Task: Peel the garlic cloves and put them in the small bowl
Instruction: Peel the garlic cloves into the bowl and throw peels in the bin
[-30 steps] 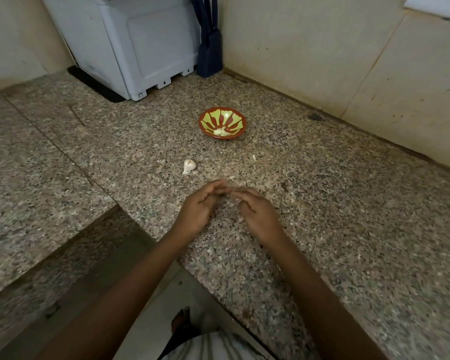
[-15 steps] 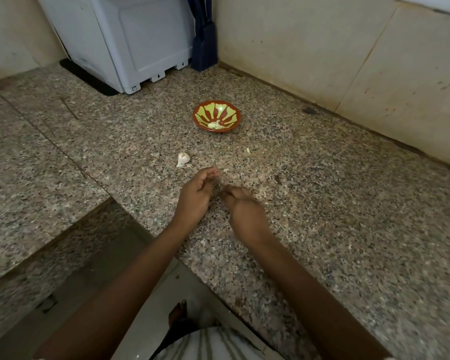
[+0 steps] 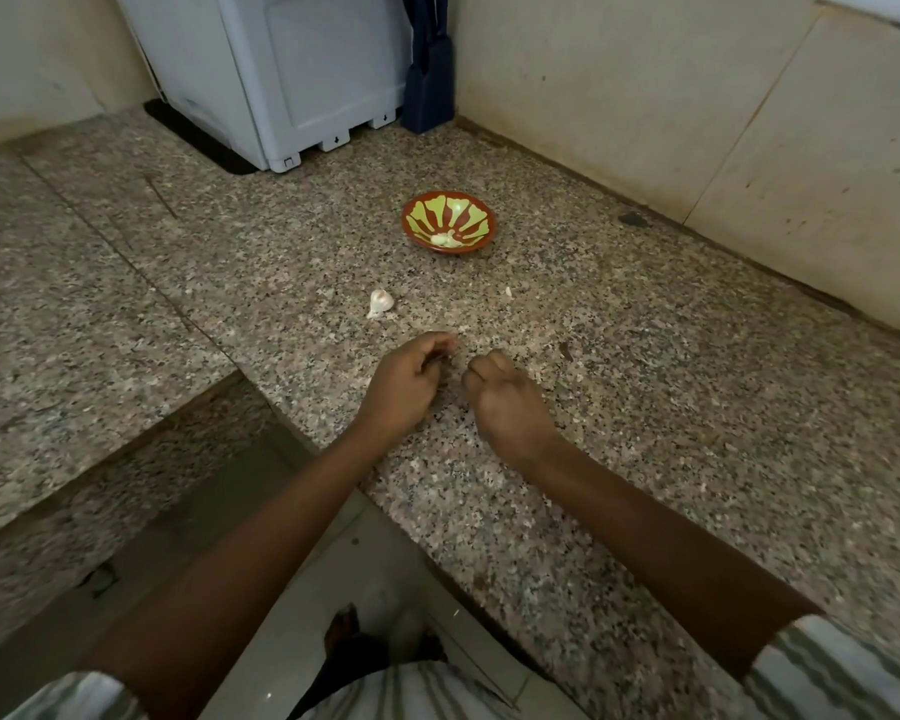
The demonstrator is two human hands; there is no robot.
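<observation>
Unpeeled garlic clove (image 3: 380,302), white and papery, lies on speckled granite counter (image 3: 671,407), just beyond hands. Left hand (image 3: 406,387): fingers curled to thumb, contents hidden, cannot tell. Small bowl (image 3: 453,210), round, red with green rays, farther back, holds peeled cloves (image 3: 445,240). Right hand (image 3: 510,402): tight curl, near left but apart, hold unclear.

Left hand (image 3: 404,387) and right hand (image 3: 510,407), fingers curled, slightly apart.

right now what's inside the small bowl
Pale peeled garlic pieces lie at the near side of the small bowl; the rest of its painted inside shows bare. They overlap, so their count is hidden.
</observation>
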